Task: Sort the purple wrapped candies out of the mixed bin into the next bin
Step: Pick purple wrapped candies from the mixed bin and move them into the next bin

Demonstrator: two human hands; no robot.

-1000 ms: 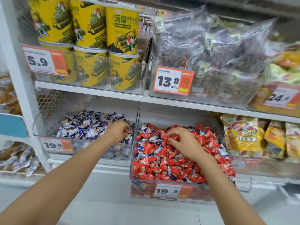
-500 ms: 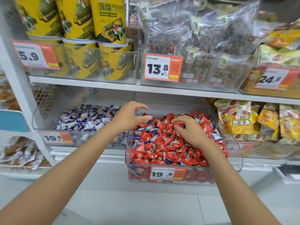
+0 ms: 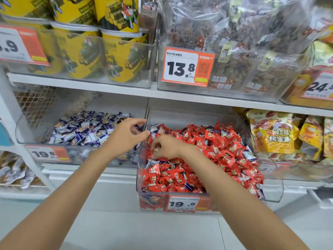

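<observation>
The right hand (image 3: 167,148) is digging into the mixed bin (image 3: 273,188) for a pick, its grip hidden, and the left hand (image 3: 126,136) is hovering slack-fingered at its left wall; next is pinching a purple candy (image 3: 154,128) by its back-left corner.

A shop: shelves (image 3: 126,91) of packaged snacks with price tags (image 3: 187,69) reading 13.8.

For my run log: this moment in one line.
phase: picking | left hand: over purple bin, nothing visibly held | right hand: digging in mixed bin
</observation>
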